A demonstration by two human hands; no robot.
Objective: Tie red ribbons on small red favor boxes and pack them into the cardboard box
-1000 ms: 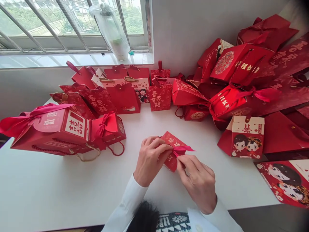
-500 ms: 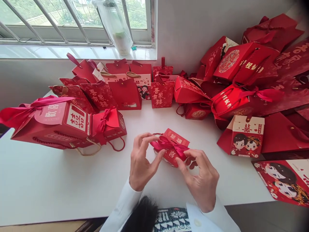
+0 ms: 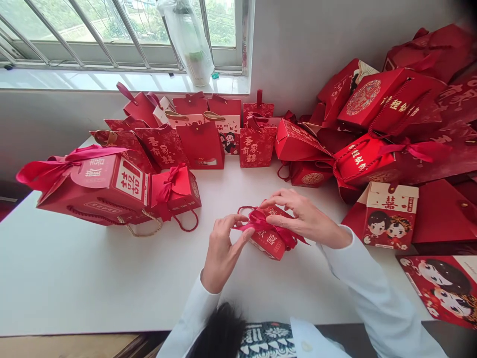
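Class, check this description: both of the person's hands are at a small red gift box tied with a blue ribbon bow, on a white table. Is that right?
Not quite: the ribbon bow is red, not blue, as the head view shows. The rest stands: the left hand and right hand are at the small red gift box on the white table.

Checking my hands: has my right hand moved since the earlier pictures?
Yes, forward: the right hand now sits level with the red, cream-topped cartoon-couple gift box, not below it.

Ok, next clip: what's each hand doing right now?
Left hand: closed, pinching the red ribbon.
Right hand: partly open, fingers resting on the small red box.
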